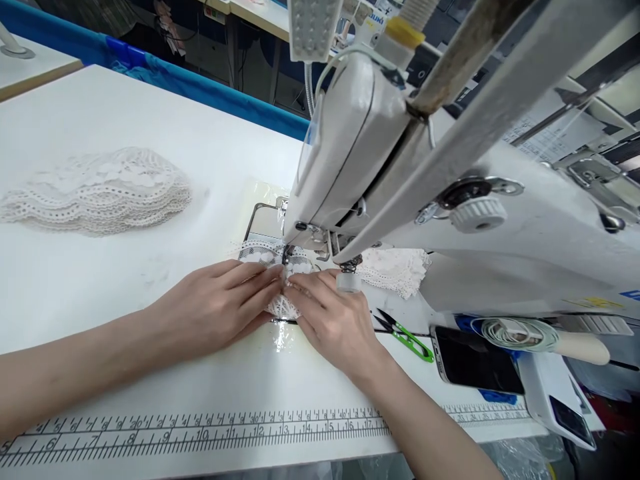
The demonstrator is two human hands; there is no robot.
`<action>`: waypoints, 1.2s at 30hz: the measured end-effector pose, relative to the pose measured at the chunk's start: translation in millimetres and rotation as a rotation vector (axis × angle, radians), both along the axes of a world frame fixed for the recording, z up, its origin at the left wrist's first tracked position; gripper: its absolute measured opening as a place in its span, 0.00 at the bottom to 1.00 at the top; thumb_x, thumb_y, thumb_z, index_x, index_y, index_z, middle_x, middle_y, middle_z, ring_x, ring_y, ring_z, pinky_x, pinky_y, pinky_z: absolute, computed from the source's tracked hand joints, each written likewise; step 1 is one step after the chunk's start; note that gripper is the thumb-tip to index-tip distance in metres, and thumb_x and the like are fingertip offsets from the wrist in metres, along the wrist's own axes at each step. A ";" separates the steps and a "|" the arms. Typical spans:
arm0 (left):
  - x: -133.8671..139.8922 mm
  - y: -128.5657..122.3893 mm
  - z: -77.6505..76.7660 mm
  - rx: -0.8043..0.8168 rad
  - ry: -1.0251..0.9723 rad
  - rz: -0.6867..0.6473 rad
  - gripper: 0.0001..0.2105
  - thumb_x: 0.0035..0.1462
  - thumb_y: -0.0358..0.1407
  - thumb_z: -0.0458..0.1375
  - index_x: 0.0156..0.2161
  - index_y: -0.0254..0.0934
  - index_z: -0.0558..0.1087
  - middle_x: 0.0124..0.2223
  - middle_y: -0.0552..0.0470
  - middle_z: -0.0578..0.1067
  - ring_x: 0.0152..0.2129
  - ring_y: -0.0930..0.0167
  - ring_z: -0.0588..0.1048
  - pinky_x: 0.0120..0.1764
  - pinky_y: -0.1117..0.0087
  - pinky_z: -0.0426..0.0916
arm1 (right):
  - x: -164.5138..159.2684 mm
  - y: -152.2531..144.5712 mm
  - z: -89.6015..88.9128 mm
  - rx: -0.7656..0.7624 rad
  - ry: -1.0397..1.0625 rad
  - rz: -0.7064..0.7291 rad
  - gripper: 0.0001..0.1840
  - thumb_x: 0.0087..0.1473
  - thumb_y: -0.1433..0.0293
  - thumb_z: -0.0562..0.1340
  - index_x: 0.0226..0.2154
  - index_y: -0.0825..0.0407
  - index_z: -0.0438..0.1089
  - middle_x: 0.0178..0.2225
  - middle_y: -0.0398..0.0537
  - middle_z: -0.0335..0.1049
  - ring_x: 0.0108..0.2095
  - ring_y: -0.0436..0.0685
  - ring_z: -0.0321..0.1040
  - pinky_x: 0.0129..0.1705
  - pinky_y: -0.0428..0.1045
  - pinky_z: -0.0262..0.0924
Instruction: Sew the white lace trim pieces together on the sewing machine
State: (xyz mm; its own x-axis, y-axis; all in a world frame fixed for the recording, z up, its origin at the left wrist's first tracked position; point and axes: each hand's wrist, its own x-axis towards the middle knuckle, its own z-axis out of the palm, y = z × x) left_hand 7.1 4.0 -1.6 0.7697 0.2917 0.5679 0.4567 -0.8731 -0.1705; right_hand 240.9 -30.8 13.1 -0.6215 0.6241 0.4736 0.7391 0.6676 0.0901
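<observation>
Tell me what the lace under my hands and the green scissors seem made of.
Lace: thin, matte fabric, by its see-through mesh; cotton or synthetic unclear. Scissors: dark blades, probably metal, from their slim points; smooth green handles, perhaps plastic, given the even colour.

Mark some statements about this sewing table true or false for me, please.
The left hand and right hand touch the lace piece. True.
The thread snips have red handles. False: the thread snips have green handles.
The lace stack lies beyond the left forearm. True.
The phone lies left of the left hand. False: the phone lies right of the right hand.
A ruler scale runs along the table's near edge. True.
</observation>
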 end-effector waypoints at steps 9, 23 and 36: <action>-3.8 -5.1 -22.2 -0.038 -0.001 0.014 0.18 0.67 0.24 0.55 0.58 0.32 0.76 0.56 0.43 0.82 0.58 0.61 0.75 0.56 0.62 0.73 | -2.7 -1.8 1.8 0.076 0.020 0.029 0.15 0.62 0.84 0.60 0.35 0.54 0.79 0.41 0.43 0.85 0.34 0.50 0.77 0.48 0.49 0.68; -0.4 4.8 -0.8 0.032 0.061 0.036 0.14 0.71 0.26 0.53 0.52 0.31 0.80 0.52 0.46 0.84 0.51 0.63 0.80 0.56 0.61 0.74 | -4.1 2.1 -4.1 0.105 -0.006 0.008 0.15 0.64 0.84 0.60 0.39 0.53 0.80 0.45 0.45 0.84 0.38 0.51 0.79 0.46 0.50 0.70; -0.6 10.6 -0.4 0.014 0.033 0.023 0.14 0.71 0.28 0.53 0.50 0.34 0.81 0.49 0.48 0.85 0.48 0.66 0.83 0.62 0.60 0.72 | -4.4 2.9 -10.5 0.100 -0.024 -0.004 0.12 0.64 0.81 0.62 0.42 0.53 0.81 0.48 0.47 0.83 0.40 0.53 0.80 0.50 0.52 0.72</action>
State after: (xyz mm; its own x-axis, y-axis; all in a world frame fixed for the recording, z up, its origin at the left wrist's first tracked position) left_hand 6.5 14.6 -2.1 0.7810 0.3016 0.5468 0.4705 -0.8600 -0.1977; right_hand 236.5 -27.9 2.6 -0.6313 0.5765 0.5187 0.7382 0.6517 0.1741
